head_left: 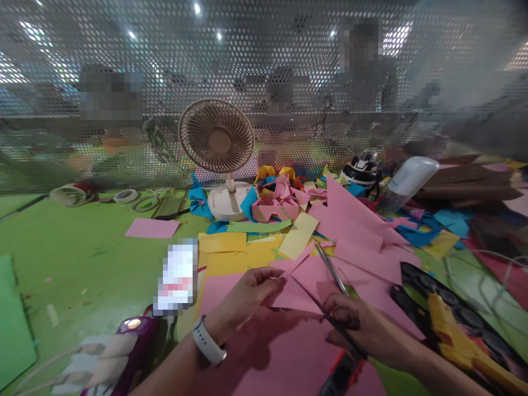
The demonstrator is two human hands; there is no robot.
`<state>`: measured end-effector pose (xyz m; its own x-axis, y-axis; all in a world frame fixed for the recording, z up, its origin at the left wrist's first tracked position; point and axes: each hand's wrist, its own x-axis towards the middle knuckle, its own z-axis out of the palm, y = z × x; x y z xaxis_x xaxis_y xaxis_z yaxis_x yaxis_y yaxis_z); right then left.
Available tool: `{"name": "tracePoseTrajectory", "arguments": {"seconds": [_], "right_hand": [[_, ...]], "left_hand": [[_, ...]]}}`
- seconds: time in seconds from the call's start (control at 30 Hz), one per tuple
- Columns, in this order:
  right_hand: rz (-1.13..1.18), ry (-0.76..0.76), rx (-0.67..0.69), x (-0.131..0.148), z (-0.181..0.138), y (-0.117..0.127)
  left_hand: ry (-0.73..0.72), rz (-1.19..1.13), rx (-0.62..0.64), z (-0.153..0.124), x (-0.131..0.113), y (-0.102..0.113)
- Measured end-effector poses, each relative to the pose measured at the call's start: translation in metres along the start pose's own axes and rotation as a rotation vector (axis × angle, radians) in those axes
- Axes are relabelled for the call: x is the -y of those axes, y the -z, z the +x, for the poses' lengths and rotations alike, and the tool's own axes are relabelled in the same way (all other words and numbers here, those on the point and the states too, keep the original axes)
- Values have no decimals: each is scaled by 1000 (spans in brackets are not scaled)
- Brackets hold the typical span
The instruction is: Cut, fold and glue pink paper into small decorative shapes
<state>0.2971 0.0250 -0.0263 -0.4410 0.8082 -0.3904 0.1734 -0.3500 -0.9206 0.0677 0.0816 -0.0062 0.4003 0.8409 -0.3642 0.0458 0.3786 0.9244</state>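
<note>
My left hand point(264, 283), wearing a white-banded watch point(209, 341), pinches a narrow pink paper strip point(302, 259) between thumb and fingertips. In my right hand point(350, 322) is a pair of scissors point(333, 270), its blades spread apart and pointing away from me. One blade tip lies close beside the left fingertips. Beneath both hands are sheets of pink paper point(247, 360). Below the right hand sits a red-and-black object point(340, 377), partly cut off by the frame.
A fan point(218, 143) stands behind a pile of folded paper point(282, 190). Left are a phone point(177, 275) and a purple power strip point(138, 341) with plugs. A yellow glue gun point(443, 324) rests on a black tray point(416, 280) at right. A perforated screen point(289, 66) rises behind.
</note>
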Motion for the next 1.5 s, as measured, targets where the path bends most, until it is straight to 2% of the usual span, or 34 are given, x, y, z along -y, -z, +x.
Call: {"name": "tracePoseTrajectory", "arguments": {"seconds": [0.2, 0.3, 0.4, 0.5, 0.6, 0.67, 0.73, 0.93, 1.07, 1.27, 1.33, 1.37, 1.43, 1.5], "right_hand": [[-27, 0, 16, 2, 0, 3], [-139, -1, 64, 4, -4, 16], [-313, 0, 49, 7, -9, 36], [-565, 68, -97, 13, -14, 52], [-857, 117, -372, 19, -17, 60], [-998, 94, -517, 22, -18, 62], [-1096, 68, -570, 22, -18, 62], [-1334, 31, -629, 15, -16, 66], [-1293, -33, -606, 10, -14, 70], [-1241, 1, -490, 13, -17, 80], [-1237, 67, -496, 17, -20, 77], [-1242, 148, -535, 19, -22, 73], [-1268, 426, -613, 22, -24, 59], [-1314, 755, -591, 24, -24, 36]], "left_hand": [[-22, -21, 29, 1, 0, 0], [-31, -30, 2, 2, -1, 2], [-22, -36, -59, 4, -2, 7], [-52, -23, -95, 6, -3, 12], [-70, -2, -90, 7, -3, 16], [-70, 19, -89, 7, -4, 18], [-77, 36, -90, 6, -5, 19], [-69, 55, -29, 5, -7, 23], [-84, 68, -31, 3, -7, 24], [-97, 118, 19, 1, -6, 25], [-102, 166, 60, 2, -6, 25], [-103, 202, 85, 2, -6, 26], [-102, 277, 133, 3, -5, 27], [-100, 329, 165, 3, -4, 27]]}}
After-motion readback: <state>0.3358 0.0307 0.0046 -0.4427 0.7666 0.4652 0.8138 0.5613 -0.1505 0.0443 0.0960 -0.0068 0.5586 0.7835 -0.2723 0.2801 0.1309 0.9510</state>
